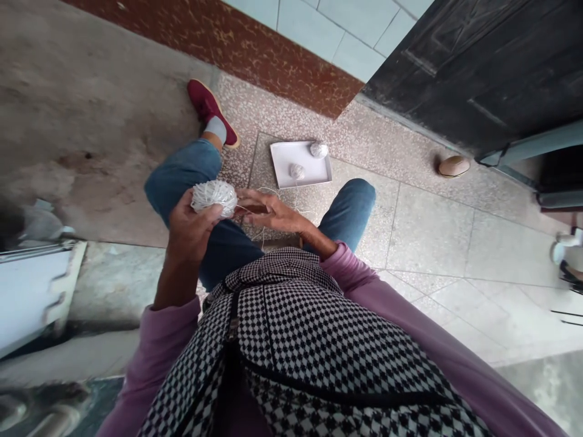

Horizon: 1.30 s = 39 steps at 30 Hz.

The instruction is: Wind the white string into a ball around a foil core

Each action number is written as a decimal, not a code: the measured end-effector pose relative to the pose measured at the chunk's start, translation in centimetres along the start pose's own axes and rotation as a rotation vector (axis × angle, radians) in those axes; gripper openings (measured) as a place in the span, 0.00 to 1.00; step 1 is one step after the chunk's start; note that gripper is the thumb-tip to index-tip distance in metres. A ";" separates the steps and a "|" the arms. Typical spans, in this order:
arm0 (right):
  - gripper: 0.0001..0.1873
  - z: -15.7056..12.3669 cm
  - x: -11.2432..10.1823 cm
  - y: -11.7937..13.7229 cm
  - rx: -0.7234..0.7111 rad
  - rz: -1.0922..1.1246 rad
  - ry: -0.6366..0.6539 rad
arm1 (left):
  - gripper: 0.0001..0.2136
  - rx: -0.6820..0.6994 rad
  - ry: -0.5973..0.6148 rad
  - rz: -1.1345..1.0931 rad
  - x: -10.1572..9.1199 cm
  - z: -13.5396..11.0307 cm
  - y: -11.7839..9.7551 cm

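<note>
A white ball of yarn (215,198) rests in my left hand (189,220), whose fingers and thumb wrap round it from the near side. Close against the ball's right side is my right hand (268,209), with a strand of the yarn running from the ball to its fingers. Those fingers are bent together over the strand. Loose yarn (264,238) hangs below the right hand and loops toward the floor. On the floor ahead lies a shallow white tray (279,173). It holds two smaller white yarn balls, one at its far right corner (319,149) and one nearer its middle (297,172).
My knees, in blue jeans, stand on either side of the tray. A roundish tan object (454,166) sits on the floor at right, near a dark door (455,73). White panels (34,297) stand at left. A red-brown wall base (255,45) runs along the far side.
</note>
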State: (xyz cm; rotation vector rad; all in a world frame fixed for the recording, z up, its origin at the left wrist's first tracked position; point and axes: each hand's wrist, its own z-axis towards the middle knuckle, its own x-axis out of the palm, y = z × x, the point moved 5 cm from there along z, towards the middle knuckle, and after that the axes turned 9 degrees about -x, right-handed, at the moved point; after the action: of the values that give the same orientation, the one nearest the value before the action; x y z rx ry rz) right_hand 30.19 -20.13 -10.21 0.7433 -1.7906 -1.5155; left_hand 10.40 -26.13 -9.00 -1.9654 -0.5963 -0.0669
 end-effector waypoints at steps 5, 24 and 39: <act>0.15 -3.3 2.2 0.8 -0.017 -0.193 -0.022 | 0.31 0.074 -0.099 0.117 -0.6 1.3 1.2; 0.41 -2.4 -4.2 0.2 -0.139 -0.188 -0.301 | 0.33 -0.270 0.240 0.021 4.1 -0.8 4.3; 0.26 -5.4 0.0 0.7 0.053 -0.312 -0.083 | 0.37 -0.027 -0.097 0.064 3.5 1.4 3.4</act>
State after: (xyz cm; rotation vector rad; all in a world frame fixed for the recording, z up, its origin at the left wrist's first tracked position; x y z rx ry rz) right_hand 34.46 -23.33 -8.97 1.0385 -1.8466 -1.7247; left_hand 14.69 -24.78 -11.43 -2.0215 -0.5977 0.0605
